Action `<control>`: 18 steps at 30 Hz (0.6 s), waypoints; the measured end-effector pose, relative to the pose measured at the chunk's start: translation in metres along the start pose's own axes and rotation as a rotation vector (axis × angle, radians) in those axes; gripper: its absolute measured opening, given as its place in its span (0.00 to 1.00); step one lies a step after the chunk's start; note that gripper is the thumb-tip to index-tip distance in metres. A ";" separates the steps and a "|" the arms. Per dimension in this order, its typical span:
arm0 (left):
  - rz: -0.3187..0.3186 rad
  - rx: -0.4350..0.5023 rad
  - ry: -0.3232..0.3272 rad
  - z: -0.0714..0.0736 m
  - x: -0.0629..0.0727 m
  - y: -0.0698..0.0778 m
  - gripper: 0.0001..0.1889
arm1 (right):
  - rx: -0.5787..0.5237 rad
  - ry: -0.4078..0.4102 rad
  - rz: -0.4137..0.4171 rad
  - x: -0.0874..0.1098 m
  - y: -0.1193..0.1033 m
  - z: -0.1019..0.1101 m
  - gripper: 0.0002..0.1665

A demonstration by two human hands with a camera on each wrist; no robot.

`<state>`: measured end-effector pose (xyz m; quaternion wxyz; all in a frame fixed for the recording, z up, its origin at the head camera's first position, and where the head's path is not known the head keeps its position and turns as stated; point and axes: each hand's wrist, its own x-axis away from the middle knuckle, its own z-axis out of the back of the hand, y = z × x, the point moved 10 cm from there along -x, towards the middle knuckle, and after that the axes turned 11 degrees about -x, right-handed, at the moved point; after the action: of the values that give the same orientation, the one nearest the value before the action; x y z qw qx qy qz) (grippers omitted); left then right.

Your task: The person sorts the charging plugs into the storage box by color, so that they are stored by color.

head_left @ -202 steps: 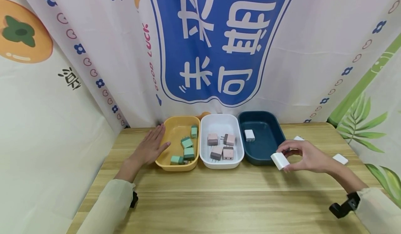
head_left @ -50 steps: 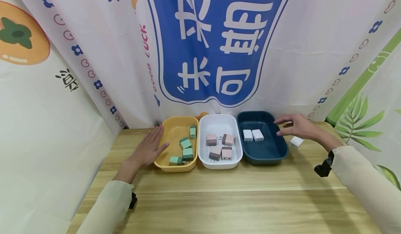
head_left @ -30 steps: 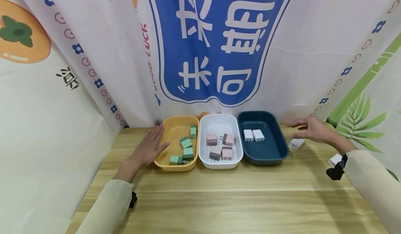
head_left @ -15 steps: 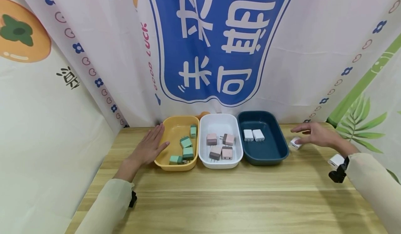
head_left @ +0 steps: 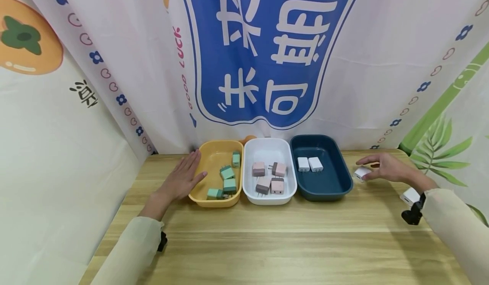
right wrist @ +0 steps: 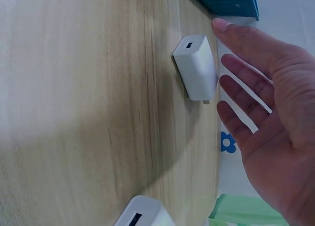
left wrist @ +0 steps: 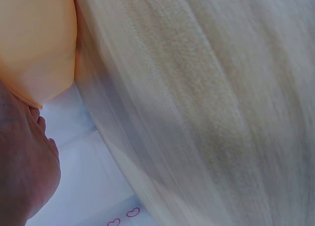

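My right hand (head_left: 386, 167) hovers just right of the navy tray (head_left: 324, 191), thumb and fingers parted around a white charger plug (head_left: 362, 173) on the table. The right wrist view shows that charger plug (right wrist: 197, 71) lying with its port side up-left, the right hand (right wrist: 266, 98) beside it with fingers loosely bent and a gap at the palm. My left hand (head_left: 182, 179) rests flat with spread fingers along the left rim of the yellow tray (head_left: 206, 149); in the left wrist view part of the left hand (left wrist: 29, 157) shows beneath the tray's wall (left wrist: 39, 39). Two white charger plugs (head_left: 310, 164) lie inside the navy tray.
Another white charger plug (head_left: 410, 196) lies by the right wrist, partly behind the black wrist camera (head_left: 414, 213). A white tray (head_left: 269, 145) with several pink charger plugs (head_left: 263, 185) stands mid-row; several green charger plugs (head_left: 229, 185) are in the yellow one. A printed curtain (head_left: 259, 56) hangs behind.
Earlier the right hand pinched a white charger plug by the navy tray; that plug now lies inside. The hand has since moved right and lowered to another plug. The left hand stays put.
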<state>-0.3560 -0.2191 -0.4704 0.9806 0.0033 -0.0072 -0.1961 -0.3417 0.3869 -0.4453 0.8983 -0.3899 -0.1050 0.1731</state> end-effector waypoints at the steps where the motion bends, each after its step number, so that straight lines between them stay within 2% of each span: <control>1: 0.001 -0.002 0.000 0.000 0.000 0.000 0.45 | -0.003 -0.003 0.000 0.000 0.001 -0.001 0.31; 9: -0.002 -0.004 -0.004 0.001 0.000 0.001 0.44 | -0.024 -0.026 -0.017 -0.002 0.011 -0.006 0.31; 18: -0.008 -0.004 -0.001 0.001 -0.001 0.001 0.44 | 0.014 -0.010 -0.007 -0.001 0.016 -0.006 0.27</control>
<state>-0.3561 -0.2175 -0.4693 0.9798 0.0013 -0.0073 -0.2000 -0.3439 0.3925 -0.4613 0.9012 -0.3821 -0.1096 0.1727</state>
